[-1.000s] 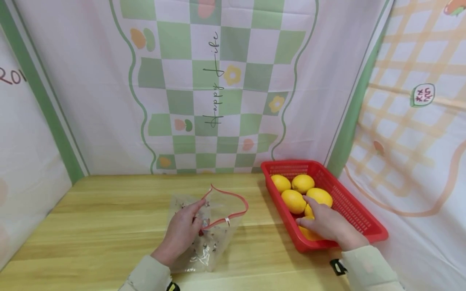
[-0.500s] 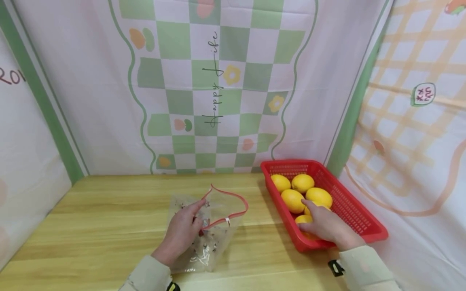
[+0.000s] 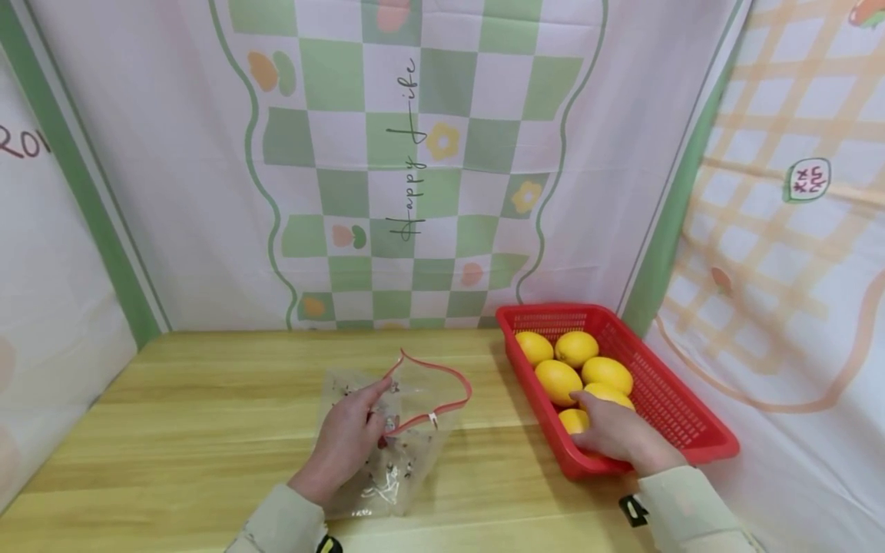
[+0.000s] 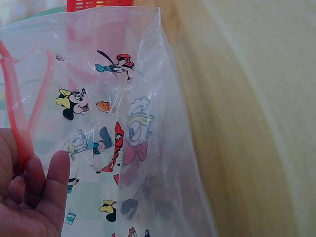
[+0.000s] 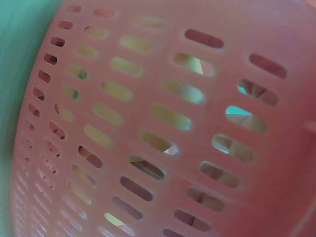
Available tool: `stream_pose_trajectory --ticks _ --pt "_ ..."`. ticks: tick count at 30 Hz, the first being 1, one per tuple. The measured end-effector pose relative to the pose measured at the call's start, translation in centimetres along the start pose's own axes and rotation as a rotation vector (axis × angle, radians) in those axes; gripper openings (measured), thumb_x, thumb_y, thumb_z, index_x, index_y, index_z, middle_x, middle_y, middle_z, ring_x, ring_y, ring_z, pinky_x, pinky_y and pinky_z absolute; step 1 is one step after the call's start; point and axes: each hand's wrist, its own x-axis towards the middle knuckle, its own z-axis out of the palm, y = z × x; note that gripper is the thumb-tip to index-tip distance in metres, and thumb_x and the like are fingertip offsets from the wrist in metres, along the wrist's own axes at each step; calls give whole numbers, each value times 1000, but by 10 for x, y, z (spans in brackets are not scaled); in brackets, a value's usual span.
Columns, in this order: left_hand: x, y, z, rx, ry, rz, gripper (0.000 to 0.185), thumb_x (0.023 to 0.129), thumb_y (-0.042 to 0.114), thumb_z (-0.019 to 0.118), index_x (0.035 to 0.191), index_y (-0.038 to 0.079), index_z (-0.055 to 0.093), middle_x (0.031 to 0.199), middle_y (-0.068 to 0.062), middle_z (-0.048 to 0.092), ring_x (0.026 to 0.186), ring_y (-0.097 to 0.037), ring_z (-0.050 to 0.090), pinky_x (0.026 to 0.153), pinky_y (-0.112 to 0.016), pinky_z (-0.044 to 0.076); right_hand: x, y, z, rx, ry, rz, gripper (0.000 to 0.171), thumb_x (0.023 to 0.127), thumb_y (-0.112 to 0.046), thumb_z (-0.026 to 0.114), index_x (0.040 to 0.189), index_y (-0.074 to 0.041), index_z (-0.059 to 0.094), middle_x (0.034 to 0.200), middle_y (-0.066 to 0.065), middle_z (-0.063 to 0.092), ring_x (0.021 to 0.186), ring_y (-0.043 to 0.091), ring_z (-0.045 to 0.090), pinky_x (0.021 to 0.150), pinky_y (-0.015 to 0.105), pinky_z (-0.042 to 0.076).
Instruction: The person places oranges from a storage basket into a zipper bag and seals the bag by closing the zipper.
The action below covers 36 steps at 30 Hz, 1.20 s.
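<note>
A clear zip bag (image 3: 415, 438) printed with cartoon figures lies on the wooden table (image 3: 207, 415), its red-rimmed mouth standing open toward the basket. My left hand (image 3: 349, 438) pinches the bag's red zip rim (image 4: 19, 133) at its left side; the fingers (image 4: 47, 190) show against the clear bag (image 4: 143, 128). A red perforated basket (image 3: 698, 449) at the right holds several yellow lemons (image 3: 557, 381). My right hand (image 3: 611, 434) is inside the basket's near end, fingers curled round one lemon (image 3: 574, 421). The right wrist view shows only the basket wall (image 5: 148, 123).
Printed cloth walls close in the table on the back, left and right. The basket stands against the right wall. Bare wood (image 3: 173, 384) lies left of the bag, and the table's front edge is near my sleeves.
My right hand has slid toward the basket's near left corner and closed round a lemon there. The left hand and the bag have stayed still.
</note>
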Motion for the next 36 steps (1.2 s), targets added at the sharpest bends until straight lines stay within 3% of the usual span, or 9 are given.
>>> stream_pose_trajectory --ticks 6,9,19,36 --pt "-1 0 1 3 -1 3 60 88 0 62 147 10 60 133 -12 70 84 -16 57 79 -36 50 1 0 2 -8 -52 24 76 82 -40 83 143 -3 57 112 13 68 93 26 61 84 51 54" --pt "0 0 1 -4 -5 0 60 89 0 62 148 10 60 133 -12 70 80 -14 55 77 -35 50 0 1 3 0 -60 13 74 82 -32 84 143 -1 56 113 13 68 93 26 61 83 49 52" --pt "-1 3 2 0 7 0 60 87 0 63 147 11 61 135 -12 69 96 -21 63 84 -41 53 2 -1 4 16 -66 -13 71 83 -27 81 145 -3 55 112 11 67 93 26 61 81 47 51" --pt "-1 2 1 4 -1 0 60 88 0 62 147 11 60 136 -11 69 88 -17 58 78 -36 49 4 0 5 38 -69 -3 67 85 -21 77 145 -3 53 114 12 67 94 27 61 83 49 51"
